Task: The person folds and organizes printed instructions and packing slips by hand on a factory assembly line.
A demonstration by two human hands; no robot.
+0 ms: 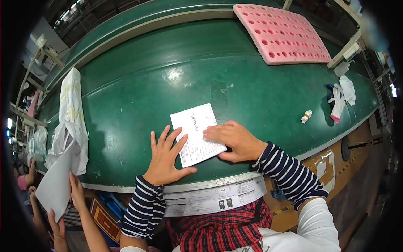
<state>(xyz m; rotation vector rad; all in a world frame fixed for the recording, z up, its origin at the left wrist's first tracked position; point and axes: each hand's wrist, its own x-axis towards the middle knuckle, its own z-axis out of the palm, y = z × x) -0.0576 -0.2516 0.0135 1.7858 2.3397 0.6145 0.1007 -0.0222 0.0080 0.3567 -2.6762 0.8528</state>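
As your left hand and right hand, both unclenched, apparently flatten the leaflet under your fingertips, next press evenly.

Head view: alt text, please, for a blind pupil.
A person's left hand and right hand touch a white leaflet marked ORALUCE on a green workbench. A co-worker's hands hold a white sheet at left; pink foam sits far right.

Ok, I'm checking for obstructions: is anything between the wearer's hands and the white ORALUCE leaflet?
Nothing visible stands in the way: the right hand overlaps the leaflet's right side, and the left hand reaches over its left edge.
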